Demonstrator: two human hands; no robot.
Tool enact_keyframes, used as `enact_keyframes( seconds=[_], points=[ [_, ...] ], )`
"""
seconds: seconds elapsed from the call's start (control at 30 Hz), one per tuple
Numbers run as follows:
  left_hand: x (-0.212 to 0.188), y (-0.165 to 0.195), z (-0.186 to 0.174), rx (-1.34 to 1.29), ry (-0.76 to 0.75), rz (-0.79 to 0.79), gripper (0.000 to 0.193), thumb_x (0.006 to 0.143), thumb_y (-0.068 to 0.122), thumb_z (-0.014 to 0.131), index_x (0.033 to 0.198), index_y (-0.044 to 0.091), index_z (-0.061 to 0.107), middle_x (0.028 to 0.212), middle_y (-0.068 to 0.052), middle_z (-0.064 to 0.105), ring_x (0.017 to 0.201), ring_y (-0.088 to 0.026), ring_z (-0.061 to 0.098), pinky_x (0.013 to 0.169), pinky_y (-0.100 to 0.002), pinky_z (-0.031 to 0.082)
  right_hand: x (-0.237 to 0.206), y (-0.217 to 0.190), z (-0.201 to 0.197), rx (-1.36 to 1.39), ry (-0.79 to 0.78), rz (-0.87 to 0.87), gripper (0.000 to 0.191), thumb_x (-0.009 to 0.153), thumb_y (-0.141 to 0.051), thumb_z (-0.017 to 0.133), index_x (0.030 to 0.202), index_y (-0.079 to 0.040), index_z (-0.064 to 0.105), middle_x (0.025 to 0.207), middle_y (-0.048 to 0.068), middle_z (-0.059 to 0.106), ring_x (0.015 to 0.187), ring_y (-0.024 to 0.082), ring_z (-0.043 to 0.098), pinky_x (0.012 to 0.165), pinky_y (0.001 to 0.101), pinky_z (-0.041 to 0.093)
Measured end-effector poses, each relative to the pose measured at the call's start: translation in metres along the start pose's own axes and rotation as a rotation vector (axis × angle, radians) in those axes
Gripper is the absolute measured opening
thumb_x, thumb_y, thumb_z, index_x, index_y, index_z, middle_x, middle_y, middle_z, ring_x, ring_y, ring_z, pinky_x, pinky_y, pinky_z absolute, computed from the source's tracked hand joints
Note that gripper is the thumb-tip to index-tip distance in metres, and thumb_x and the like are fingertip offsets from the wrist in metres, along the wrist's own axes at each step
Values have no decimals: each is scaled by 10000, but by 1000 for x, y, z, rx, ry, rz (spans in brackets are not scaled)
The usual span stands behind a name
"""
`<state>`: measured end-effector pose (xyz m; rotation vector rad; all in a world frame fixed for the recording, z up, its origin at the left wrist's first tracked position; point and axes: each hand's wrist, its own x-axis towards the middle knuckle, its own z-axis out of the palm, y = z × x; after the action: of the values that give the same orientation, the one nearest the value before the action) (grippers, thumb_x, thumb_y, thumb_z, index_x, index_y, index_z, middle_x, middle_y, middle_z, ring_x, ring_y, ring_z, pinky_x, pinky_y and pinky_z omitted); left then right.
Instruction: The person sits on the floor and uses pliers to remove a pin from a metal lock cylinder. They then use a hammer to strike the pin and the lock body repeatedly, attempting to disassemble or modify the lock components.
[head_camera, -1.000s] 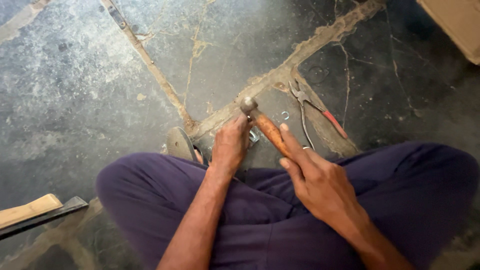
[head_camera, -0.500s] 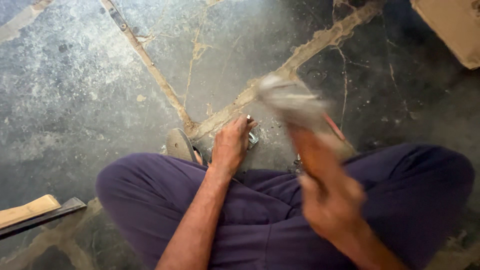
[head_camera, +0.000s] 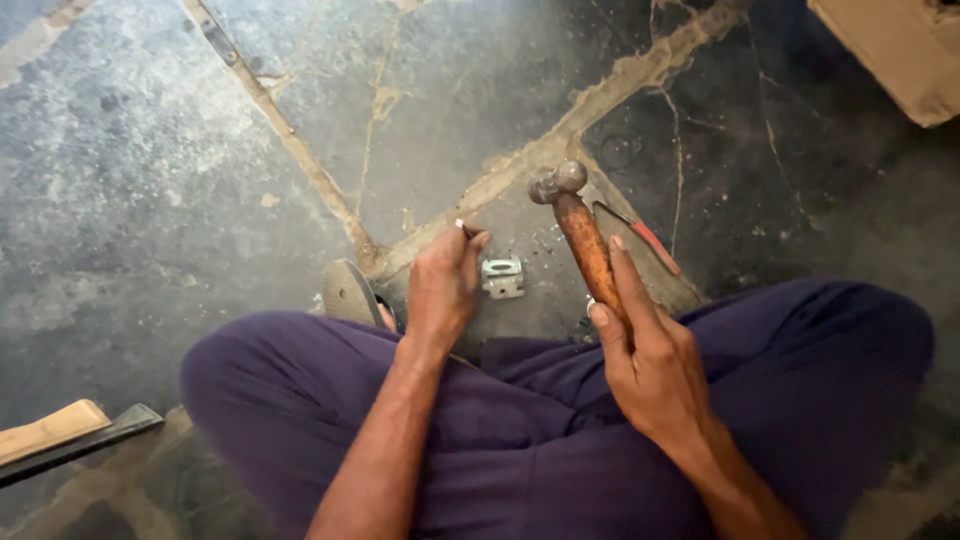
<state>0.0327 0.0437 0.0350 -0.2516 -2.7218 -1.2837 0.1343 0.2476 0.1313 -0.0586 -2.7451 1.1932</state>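
One hammer (head_camera: 578, 232): wooden handle, metal head up at far end, long axis running from right hand (head_camera: 648, 352) away and slightly left, head above cracked floor (head_camera: 150, 180). Right hand wrapped round handle, forefinger laid along it. One small metal bracket (head_camera: 502, 277) flat on floor between hands. Left hand (head_camera: 443, 283) pinching one thin pin-like piece (head_camera: 463, 228), mostly hidden by fingers, kind unclear. One pliers (head_camera: 640, 232), red grips, partly behind hammer. One sandal (head_camera: 349, 292), half covered by knee. Wooden-handled tool (head_camera: 60, 438) cut off at left edge. Cardboard box (head_camera: 895, 50) cropped top right.
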Motion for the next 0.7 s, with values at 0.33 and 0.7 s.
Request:
enact_keyframes(
  seconds=[0.33,0.7],
  points=[
    [0,6,-3,12,-72,-23,174,978,199,691,975,25,695,876,-206,708,832,-405,689,714,-481,516,-5,9,8,-5,-40,-42,604,1015,-198,599,1569,-62,399,1247,306,686,1047,395,743,792,430,605],
    [-4,-5,6,0,-60,23,200,967,218,698,962,20,672,909,-194,715,836,-396,699,706,-474,538,-6,10,9,2,-73,-9,615,1009,-212,599,1572,-74,394,1183,283,716,987,366,763,763,420,611]
  ],
)
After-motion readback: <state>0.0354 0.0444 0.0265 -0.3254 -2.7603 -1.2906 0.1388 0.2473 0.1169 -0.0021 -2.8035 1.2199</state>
